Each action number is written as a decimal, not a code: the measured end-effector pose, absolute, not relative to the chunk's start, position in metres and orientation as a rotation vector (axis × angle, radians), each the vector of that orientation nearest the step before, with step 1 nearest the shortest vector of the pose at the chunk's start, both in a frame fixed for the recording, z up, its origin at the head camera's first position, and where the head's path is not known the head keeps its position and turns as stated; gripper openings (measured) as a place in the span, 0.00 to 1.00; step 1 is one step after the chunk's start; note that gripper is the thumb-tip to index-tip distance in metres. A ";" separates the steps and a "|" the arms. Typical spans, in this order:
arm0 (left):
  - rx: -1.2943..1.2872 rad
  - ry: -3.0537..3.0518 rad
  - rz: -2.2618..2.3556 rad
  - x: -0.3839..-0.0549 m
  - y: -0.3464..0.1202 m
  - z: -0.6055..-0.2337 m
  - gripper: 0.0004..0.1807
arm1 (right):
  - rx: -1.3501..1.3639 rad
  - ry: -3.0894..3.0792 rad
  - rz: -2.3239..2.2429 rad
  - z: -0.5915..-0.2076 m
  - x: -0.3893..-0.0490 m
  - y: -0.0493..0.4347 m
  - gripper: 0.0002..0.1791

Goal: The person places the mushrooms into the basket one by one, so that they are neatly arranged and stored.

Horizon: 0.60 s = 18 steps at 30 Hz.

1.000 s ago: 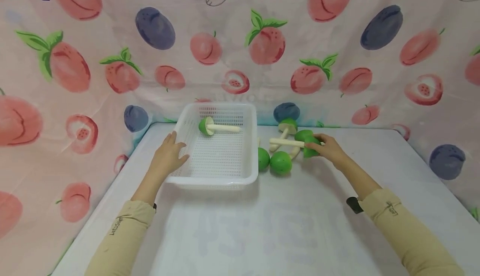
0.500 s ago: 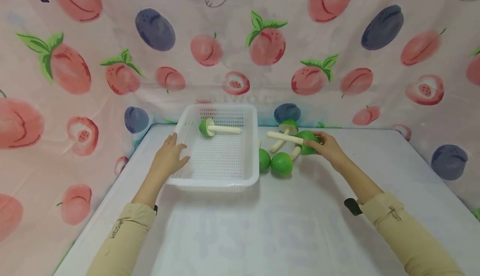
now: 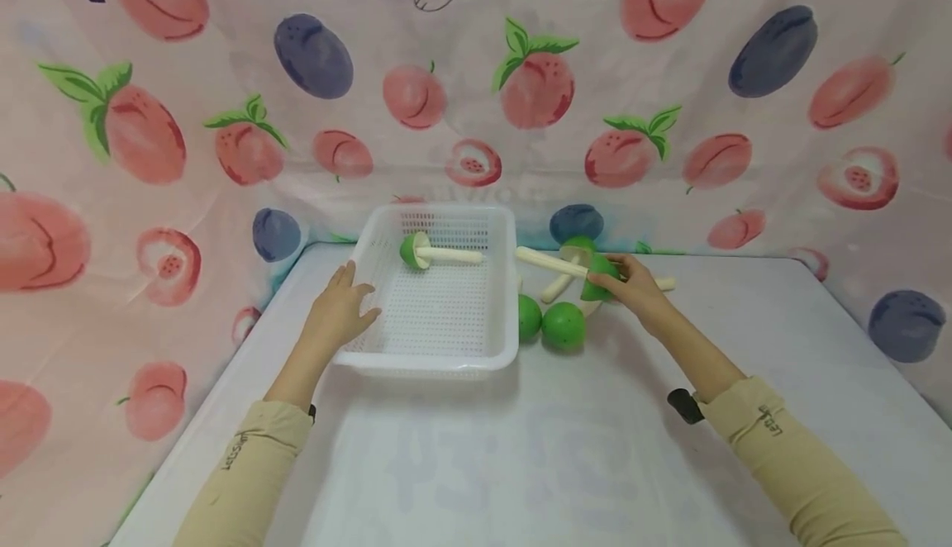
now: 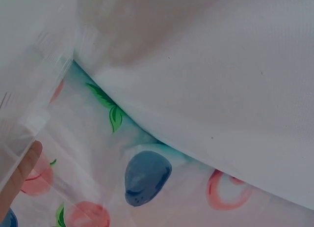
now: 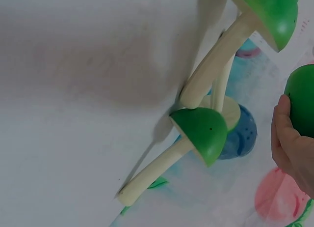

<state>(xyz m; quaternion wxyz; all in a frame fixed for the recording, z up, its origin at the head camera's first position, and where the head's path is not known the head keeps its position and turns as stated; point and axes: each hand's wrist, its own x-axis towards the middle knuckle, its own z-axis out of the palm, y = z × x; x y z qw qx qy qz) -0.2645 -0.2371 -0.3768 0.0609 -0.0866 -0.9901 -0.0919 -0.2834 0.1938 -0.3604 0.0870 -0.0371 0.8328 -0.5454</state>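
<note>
My right hand (image 3: 635,287) holds a toy mushroom (image 3: 550,262) by its green cap, pale stem pointing left to the basket's right rim; the right wrist view also shows this cap (image 5: 301,101). Inside the white plastic basket (image 3: 427,361) lies another green-capped mushroom (image 3: 454,255). My left hand (image 3: 336,311) rests at the basket's left rim with its fingers extended, and one finger (image 4: 28,163) shows beside the wall in the left wrist view. Around my right hand lie several loose mushrooms, two of whose round caps (image 3: 564,326) sit near the basket's right side.
In the right wrist view a loose mushroom (image 5: 198,133) lies on its side on the white table (image 3: 461,464), touching another one's stem. A stem (image 3: 664,283) sticks out right of my right hand. A fruit-print cloth (image 3: 476,117) hangs behind the table.
My right hand has lifted the mushroom slightly and carried it left toward the basket, its stem end now higher. My left hand stays at the basket's rim.
</note>
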 end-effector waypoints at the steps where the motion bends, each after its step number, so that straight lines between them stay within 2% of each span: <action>1: -0.262 -2.995 -0.277 -0.264 -0.237 -0.377 0.23 | -0.116 2.476 -1.625 -0.360 -0.284 0.192 0.40; 7: -0.258 -2.986 -0.266 -0.264 -0.236 -0.377 0.23 | -0.134 2.482 -1.586 -0.358 -0.286 0.188 0.42; 18: -0.267 -2.991 -0.257 -0.261 -0.235 -0.374 0.24 | -0.204 2.508 -1.535 -0.346 -0.291 0.171 0.40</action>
